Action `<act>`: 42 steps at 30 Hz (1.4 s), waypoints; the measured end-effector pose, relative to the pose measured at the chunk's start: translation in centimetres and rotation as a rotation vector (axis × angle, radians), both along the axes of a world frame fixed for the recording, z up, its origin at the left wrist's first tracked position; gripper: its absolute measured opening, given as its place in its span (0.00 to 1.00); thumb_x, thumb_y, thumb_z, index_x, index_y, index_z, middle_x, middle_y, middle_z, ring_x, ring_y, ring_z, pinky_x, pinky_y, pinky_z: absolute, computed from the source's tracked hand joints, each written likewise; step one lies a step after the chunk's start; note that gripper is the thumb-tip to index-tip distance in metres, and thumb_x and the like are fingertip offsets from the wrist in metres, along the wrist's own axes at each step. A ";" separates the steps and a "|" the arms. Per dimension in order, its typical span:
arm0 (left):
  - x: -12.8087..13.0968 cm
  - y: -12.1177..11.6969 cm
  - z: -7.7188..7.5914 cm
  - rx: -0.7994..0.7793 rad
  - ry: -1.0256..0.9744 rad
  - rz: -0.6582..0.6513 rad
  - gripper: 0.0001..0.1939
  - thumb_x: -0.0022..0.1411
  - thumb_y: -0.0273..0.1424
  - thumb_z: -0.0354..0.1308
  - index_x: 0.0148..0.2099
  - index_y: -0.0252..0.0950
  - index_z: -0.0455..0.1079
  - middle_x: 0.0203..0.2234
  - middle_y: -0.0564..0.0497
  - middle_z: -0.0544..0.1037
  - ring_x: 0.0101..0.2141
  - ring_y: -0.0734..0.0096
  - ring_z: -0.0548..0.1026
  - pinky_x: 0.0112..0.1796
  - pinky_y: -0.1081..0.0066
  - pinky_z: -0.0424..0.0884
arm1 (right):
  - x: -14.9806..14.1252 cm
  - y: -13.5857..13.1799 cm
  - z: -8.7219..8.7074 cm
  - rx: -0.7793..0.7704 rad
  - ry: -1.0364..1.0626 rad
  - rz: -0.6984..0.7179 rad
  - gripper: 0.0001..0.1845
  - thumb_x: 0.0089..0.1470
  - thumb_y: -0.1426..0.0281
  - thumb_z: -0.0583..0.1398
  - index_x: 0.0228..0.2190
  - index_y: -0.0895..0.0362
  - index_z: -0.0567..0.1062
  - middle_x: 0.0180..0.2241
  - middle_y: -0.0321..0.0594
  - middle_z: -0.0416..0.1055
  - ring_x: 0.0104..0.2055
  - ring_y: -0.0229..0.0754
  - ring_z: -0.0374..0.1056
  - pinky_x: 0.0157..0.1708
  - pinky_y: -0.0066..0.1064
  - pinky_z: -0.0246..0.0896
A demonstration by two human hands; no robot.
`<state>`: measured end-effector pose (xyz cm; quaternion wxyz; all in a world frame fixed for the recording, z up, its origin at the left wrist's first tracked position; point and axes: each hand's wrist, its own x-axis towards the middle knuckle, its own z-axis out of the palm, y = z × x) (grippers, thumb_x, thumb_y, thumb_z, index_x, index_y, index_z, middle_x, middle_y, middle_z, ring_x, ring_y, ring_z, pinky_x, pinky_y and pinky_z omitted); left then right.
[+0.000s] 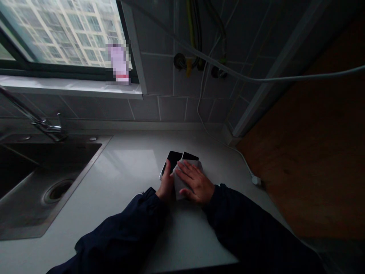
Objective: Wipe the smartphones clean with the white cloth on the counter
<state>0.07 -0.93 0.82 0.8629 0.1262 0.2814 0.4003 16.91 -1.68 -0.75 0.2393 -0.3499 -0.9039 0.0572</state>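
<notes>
Dark sleeves [242, 217]; left hand [165, 182], fingers curled against two black smartphones [173, 160]; right hand [195, 182], fingers spread flat on grey cloth [179, 186] partly over them.

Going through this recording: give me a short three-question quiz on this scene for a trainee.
1. How many smartphones stick out past the grey cloth?
2. True or false: the right hand rests on the cloth.
3. In this view, is the steel sink to the left or the right of the hands?

Key: 1. two; 2. true; 3. left.
</notes>
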 end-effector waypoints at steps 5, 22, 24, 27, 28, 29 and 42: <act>0.0 -0.2 -0.1 0.077 -0.015 -0.171 0.42 0.68 0.60 0.42 0.65 0.33 0.69 0.46 0.35 0.82 0.47 0.45 0.81 0.49 0.54 0.74 | 1.1 1.2 -0.1 0.097 0.105 -0.195 0.41 0.70 0.49 0.47 0.72 0.60 0.49 0.73 0.55 0.46 0.76 0.60 0.36 0.69 0.64 0.46; 0.1 -0.4 0.5 0.090 0.037 -0.123 0.38 0.71 0.55 0.42 0.65 0.31 0.69 0.45 0.37 0.83 0.48 0.49 0.81 0.50 0.59 0.72 | 0.8 0.9 -0.4 0.056 0.124 -0.166 0.40 0.70 0.49 0.47 0.71 0.61 0.52 0.72 0.55 0.49 0.75 0.60 0.40 0.69 0.62 0.48; 0.2 -0.3 0.5 0.084 0.038 -0.078 0.38 0.72 0.54 0.40 0.65 0.30 0.68 0.46 0.36 0.82 0.50 0.49 0.80 0.52 0.59 0.71 | 0.6 0.6 -0.6 0.010 0.093 -0.104 0.42 0.69 0.47 0.47 0.71 0.62 0.53 0.72 0.54 0.49 0.75 0.59 0.40 0.69 0.61 0.49; 0.2 -0.1 0.3 0.050 0.027 -0.051 0.42 0.71 0.57 0.39 0.66 0.27 0.67 0.49 0.34 0.81 0.52 0.47 0.78 0.55 0.57 0.69 | 0.2 0.3 -0.8 -0.025 0.033 0.000 0.45 0.67 0.43 0.45 0.71 0.62 0.53 0.73 0.53 0.48 0.76 0.58 0.39 0.70 0.59 0.48; 0.2 0.0 0.3 0.039 0.029 -0.046 0.44 0.70 0.58 0.39 0.67 0.26 0.66 0.50 0.33 0.81 0.53 0.46 0.78 0.55 0.56 0.69 | 0.3 0.2 -0.8 -0.023 0.016 0.023 0.46 0.67 0.42 0.45 0.71 0.62 0.52 0.73 0.53 0.46 0.76 0.57 0.38 0.70 0.58 0.46; 0.3 0.0 0.2 0.036 0.032 -0.042 0.44 0.69 0.59 0.39 0.67 0.26 0.65 0.51 0.33 0.80 0.54 0.46 0.77 0.56 0.56 0.68 | 0.3 0.3 -0.7 -0.019 0.003 0.034 0.48 0.66 0.41 0.45 0.71 0.62 0.51 0.73 0.53 0.45 0.76 0.57 0.37 0.70 0.58 0.45; 0.2 0.0 0.0 0.214 -0.079 0.059 0.40 0.71 0.56 0.41 0.72 0.35 0.59 0.60 0.40 0.75 0.61 0.48 0.71 0.64 0.56 0.59 | 0.7 0.8 -0.3 -0.049 0.104 -0.377 0.42 0.68 0.44 0.43 0.68 0.63 0.62 0.71 0.54 0.52 0.74 0.61 0.44 0.68 0.61 0.50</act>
